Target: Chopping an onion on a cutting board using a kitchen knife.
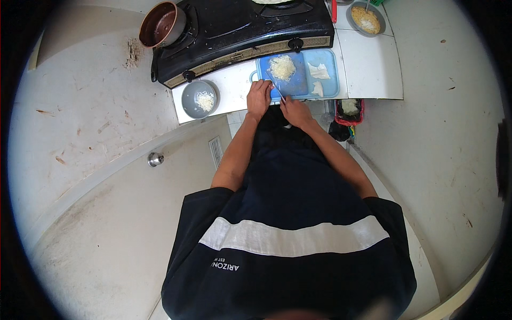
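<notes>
My right hand (296, 112) grips a small knife (277, 87) by its handle at the near edge of a blue cutting board (299, 85). The blade slants up and left across the board towards my left fingers. My left hand (260, 96) rests at the board's near left corner with fingers bent; whether anything is held under them is hidden. A heap of pale shredded food (282, 67) lies on the darker blue part, beyond both hands. On the lighter right part are a crumpled white piece (319, 71) and a smaller white piece (317, 89).
A grey bowl (189, 105) with white shreds stands left on the white tiled counter (236, 86). Behind is a black gas stove (228, 28) bearing a brown-lined pot (160, 25). A bowl of yellowish food (365, 19) sits back right. Below the counter is a red-rimmed bin (363, 113).
</notes>
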A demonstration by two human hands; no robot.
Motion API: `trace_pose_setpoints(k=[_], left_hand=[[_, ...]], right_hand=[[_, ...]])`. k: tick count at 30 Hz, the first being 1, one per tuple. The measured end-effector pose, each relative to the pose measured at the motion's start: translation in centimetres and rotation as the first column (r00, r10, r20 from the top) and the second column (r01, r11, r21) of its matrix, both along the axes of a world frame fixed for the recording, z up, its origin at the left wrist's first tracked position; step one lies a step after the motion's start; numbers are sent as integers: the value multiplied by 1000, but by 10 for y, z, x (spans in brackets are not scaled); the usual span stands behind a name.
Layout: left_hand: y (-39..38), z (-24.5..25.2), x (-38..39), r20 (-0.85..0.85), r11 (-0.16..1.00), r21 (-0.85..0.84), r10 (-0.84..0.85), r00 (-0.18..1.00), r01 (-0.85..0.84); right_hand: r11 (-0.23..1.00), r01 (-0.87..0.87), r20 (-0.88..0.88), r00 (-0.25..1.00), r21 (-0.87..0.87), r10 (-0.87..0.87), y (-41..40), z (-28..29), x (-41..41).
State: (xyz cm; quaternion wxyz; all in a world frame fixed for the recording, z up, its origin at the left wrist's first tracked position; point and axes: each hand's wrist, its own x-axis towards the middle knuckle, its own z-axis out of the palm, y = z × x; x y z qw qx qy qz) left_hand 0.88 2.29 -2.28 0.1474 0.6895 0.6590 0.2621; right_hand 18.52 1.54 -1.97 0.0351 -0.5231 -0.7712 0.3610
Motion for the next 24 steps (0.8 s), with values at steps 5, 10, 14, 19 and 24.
trace_pose_setpoints(k=[5, 10, 14, 19, 24], left_hand=[[1, -2, -1, 1, 1000, 1, -2, 1000, 2], [1, -1, -1, 3, 1000, -13, -4, 1000, 4], [0, -2, -2, -5, 1000, 14, -10, 1000, 10], [0, -1, -2, -6, 1000, -13, -4, 1000, 4], [-1, -2, -2, -2, 1000, -4, -2, 1000, 2]], right_hand=[[1000, 13, -18, 1000, -1, -13, 2, -5, -3], [999, 33, -50, 998, -12, -34, 3, -20, -4], [1000, 6, -28, 1000, -10, -7, -7, -15, 7], [1000, 18, -38, 999, 14, -18, -5, -6, 6], [999, 17, -22, 1000, 33, -16, 1, -7, -1]])
